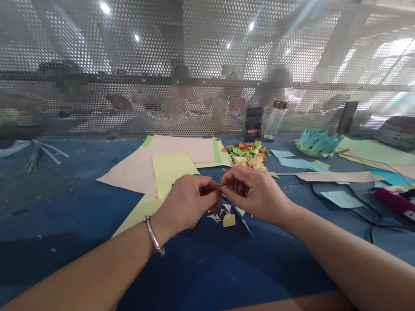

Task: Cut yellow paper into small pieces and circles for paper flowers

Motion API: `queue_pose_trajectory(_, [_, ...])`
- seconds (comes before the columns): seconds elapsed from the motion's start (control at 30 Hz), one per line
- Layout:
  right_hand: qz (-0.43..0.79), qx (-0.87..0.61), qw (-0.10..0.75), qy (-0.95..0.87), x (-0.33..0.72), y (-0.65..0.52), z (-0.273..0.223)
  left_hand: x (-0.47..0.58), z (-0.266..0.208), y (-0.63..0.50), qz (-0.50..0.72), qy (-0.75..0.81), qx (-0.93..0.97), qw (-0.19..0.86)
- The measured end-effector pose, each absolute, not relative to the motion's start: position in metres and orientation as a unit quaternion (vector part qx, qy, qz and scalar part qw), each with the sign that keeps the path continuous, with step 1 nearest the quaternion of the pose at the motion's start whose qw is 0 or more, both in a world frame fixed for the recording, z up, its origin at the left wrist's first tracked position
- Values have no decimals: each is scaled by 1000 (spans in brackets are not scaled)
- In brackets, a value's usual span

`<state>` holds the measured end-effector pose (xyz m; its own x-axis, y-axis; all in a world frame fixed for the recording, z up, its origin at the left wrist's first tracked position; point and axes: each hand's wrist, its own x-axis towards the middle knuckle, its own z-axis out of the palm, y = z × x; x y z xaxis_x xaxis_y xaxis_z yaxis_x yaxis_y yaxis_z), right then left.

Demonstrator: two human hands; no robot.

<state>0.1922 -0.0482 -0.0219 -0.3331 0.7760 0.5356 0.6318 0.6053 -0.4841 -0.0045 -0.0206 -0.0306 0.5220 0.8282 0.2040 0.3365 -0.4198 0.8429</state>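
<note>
My left hand (pixel 188 201), with a silver bangle at its wrist, meets my right hand (pixel 255 192) above the middle of the blue table. Both pinch with thumb and fingers at a tiny reddish sliver (pixel 221 188), whose kind is too small to make out. Beneath them lie pale paper scraps (pixel 229 220) and a slim blue tool (pixel 242 218) with a pointed tip, partly hidden by my right hand. Just beyond my hands is a pile of small curled green, orange and peach paper pieces (pixel 249 152). A yellow paper sheet (pixel 174 168) lies behind my left hand, over pale pink sheets (pixel 132 175).
A teal folded-paper piece with pointed petals (pixel 318 142), light blue paper strips (pixel 292 162) and a purple power strip (pixel 407 207) with black cables lie on the right. A clear bottle (pixel 276 119) stands at the back against a perforated metal screen (pixel 147 58); people are behind it.
</note>
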Motion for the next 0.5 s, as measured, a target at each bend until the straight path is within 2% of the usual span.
queue_pose_trajectory(0.23, [126, -428, 372, -814, 193, -48, -22, -4, -27, -22, 303, 386, 789, 370])
queue_pose_trajectory(0.5, [158, -446, 396, -787, 195, -47, -20, -4, -29, -18, 312, 353, 771, 428])
